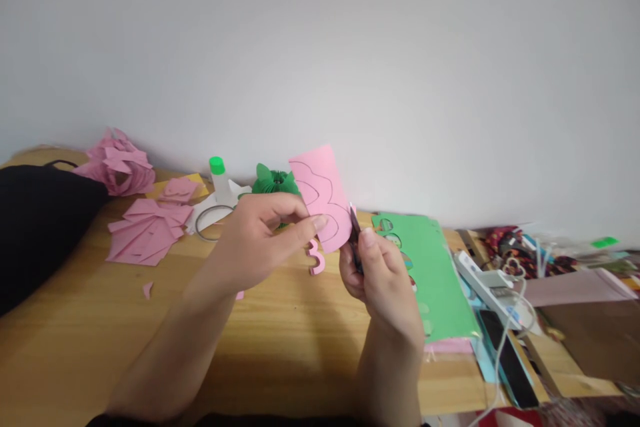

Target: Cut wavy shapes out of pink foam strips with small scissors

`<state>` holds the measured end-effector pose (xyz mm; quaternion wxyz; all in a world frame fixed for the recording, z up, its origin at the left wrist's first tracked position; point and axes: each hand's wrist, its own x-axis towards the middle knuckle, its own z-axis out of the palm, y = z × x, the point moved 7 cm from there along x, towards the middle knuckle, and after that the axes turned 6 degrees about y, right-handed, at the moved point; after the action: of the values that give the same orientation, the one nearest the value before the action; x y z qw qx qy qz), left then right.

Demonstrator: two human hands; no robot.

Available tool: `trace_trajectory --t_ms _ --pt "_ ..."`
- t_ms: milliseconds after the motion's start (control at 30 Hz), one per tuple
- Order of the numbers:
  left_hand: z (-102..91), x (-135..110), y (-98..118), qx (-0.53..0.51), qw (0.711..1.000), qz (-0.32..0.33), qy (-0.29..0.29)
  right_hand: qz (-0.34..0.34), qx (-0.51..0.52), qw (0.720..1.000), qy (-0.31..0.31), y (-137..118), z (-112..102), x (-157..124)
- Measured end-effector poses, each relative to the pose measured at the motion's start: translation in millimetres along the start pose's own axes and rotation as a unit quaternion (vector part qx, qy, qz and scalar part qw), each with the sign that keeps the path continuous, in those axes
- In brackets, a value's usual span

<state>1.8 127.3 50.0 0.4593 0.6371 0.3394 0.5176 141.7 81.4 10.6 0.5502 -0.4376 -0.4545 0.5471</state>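
My left hand (267,230) pinches the lower left side of a piece of pink paper (327,180) with curved dark outlines drawn on it. The paper is held up above the table. In my right hand (380,263) are dark scissors (355,230), their blades upright at the paper's right edge, where a small pink sliver stands out. My fingers hide most of the scissor handles. Just below the paper shows a pink cut-out shaped like a 3 (315,257). Behind my left hand sits a green folded-paper figure (273,177), partly covered.
Folded pink paper pieces (150,230) and a green-capped glue stick (218,177) lie at the left, near a black bag (45,227). On the right are a green sheet (440,273), a white power strip (487,290) with a cable, and a phone (507,357). A wall rises behind.
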Motion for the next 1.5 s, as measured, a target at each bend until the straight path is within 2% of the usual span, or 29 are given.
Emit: trace_trajectory --t_ms 667,1067,1367,1500 --pt "-0.7 1.7 -0.3 -0.026 0.999 -0.028 0.023 -0.001 -0.013 1.0 0.003 -1.5 1.1 -1.2" --pt "-6.7 3.3 3.3 -0.021 0.997 0.025 0.065 -0.002 -0.049 0.999 -0.009 -3.9 1.5 -2.2" --pt "-7.0 2.9 3.6 0.007 0.999 0.006 0.051 -0.004 -0.083 0.997 -0.003 -5.5 1.1 -3.4" --pt "-3.4 2.1 2.1 0.016 1.0 -0.003 0.025 0.001 -0.075 0.997 -0.002 -4.7 0.5 -2.1"
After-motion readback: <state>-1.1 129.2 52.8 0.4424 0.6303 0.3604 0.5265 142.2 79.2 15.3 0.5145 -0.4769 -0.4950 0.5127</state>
